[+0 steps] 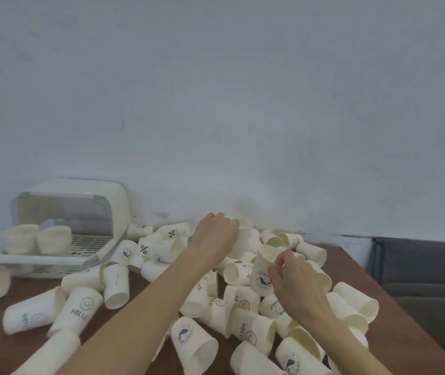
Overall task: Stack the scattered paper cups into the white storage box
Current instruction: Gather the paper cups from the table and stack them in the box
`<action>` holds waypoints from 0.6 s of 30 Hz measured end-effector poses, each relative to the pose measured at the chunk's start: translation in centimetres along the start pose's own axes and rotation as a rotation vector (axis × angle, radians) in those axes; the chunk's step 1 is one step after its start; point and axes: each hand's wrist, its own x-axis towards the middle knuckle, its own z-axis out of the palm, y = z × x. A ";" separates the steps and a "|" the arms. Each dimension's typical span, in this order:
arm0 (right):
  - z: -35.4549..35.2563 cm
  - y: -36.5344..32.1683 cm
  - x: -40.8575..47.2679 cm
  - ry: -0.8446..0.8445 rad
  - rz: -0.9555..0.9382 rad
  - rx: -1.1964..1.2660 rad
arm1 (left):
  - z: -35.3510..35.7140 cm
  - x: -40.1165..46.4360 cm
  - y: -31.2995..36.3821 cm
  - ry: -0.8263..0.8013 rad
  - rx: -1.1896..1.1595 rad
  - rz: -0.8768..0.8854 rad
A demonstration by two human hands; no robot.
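Note:
Several white paper cups (79, 311) lie scattered on their sides across the brown table (402, 331), some printed with HELLO or a whale badge. My left hand (214, 235) reaches to the back of the pile and grips an upright stack of cups (243, 234) near the wall. My right hand (295, 288) pinches the rim of a single whale-badge cup (263, 269), lifted slightly above the pile. The white storage box (80, 209) stands at the back left with its clear lid raised. Two stacks of cups (37, 238) sit on its rack.
The wall runs close behind the pile. A dark sofa (421, 269) sits beyond the table's right edge. Bare tabletop shows at the near left and along the right edge.

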 end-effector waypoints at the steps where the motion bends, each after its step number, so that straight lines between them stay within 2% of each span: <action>1: 0.0 -0.7 -0.1 -0.003 -0.007 0.014 | -0.7 -0.7 -0.7 0.003 0.012 -0.003; 18: 2.4 -11.7 -1.7 -0.041 -0.202 0.025 | -7.4 -12.7 -10.6 0.032 0.056 -0.133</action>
